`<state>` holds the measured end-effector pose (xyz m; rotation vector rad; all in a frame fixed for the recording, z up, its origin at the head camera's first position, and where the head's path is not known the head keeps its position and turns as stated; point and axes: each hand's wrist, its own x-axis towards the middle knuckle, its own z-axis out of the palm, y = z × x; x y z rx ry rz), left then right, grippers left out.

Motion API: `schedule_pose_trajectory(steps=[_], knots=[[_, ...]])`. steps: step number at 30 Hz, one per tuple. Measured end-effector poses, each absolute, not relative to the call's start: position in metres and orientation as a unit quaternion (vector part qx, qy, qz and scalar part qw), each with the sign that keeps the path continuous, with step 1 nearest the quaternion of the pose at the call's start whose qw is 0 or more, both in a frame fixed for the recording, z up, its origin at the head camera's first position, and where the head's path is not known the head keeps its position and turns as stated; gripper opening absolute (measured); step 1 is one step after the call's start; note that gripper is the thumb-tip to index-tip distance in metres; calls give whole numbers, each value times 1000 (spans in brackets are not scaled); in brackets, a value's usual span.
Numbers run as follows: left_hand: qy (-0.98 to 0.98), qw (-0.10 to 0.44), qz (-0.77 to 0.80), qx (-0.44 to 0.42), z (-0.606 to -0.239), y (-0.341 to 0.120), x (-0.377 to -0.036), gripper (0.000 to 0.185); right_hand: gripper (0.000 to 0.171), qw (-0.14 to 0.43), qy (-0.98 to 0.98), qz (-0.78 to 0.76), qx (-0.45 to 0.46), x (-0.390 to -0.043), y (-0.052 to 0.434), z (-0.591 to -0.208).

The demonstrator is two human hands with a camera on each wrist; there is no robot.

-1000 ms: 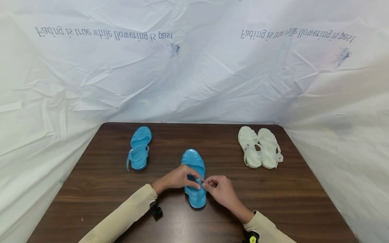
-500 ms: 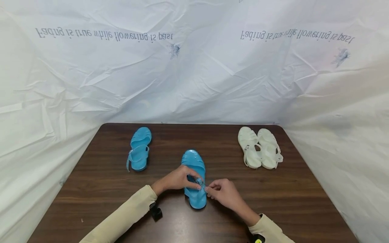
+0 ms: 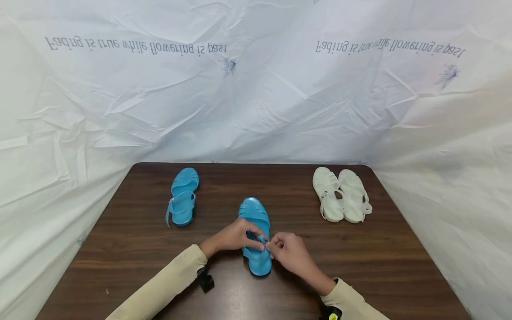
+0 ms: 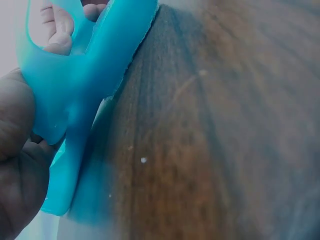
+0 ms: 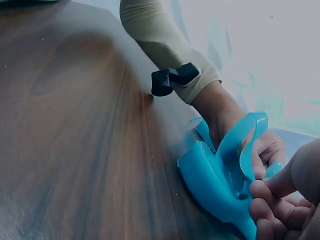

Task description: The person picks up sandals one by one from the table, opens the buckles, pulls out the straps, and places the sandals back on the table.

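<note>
While the blue sandal [image 3: 256, 235] lies near the front middle of the table [image 3: 360, 262], toe pointing away from the person, both hands work at its ankle strap [image 3: 262, 240]. The left hand [image 3: 234, 235] curls over the strap from the sandal's left side, fingers wrapped round it; the left wrist view shows the blue band running across its palm. The right hand [image 3: 290, 253] has come back in against the strap's outer end — half a second ago it sat slightly further right and lower — and now pinches that end between thumb and fingertips, just beside the left hand's fingers. That small return reads as another try at feeding the strap through its buckle, which is too small to make out; the fastening looks unfinished.

Further out, the other blue sandal [image 3: 182, 195] rests at the far left with its strap hanging loose, and a pair of white sandals [image 3: 341, 194] sits side by side at the far right — neither has shifted.
</note>
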<state>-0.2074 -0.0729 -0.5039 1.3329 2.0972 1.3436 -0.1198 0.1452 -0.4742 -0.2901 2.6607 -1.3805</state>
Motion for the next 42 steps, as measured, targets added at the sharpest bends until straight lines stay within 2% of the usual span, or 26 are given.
schedule_pose_trajectory(steps=[6, 15, 23, 27, 34, 42], knots=[[736, 155, 471, 462, -505, -73, -208, 19, 18, 44, 900, -422, -97, -118, 148, -477], [736, 153, 471, 461, -503, -72, -212, 9, 7, -9, 895, -437, -87, -113, 149, -484], [734, 148, 469, 468, -501, -71, -212, 12, 4, -48, 870, -484, -81, -111, 143, -491], [731, 158, 473, 466, -502, -70, -211, 11, 9, -50, 874, -474, -92, -114, 143, -489], [729, 167, 481, 456, -501, -71, -210, 17, 3, -25, 888, -449, -96, -117, 143, -485], [727, 170, 496, 444, -504, -76, -209, 22, 20, -21, 890, -447, -83, -117, 143, -489]])
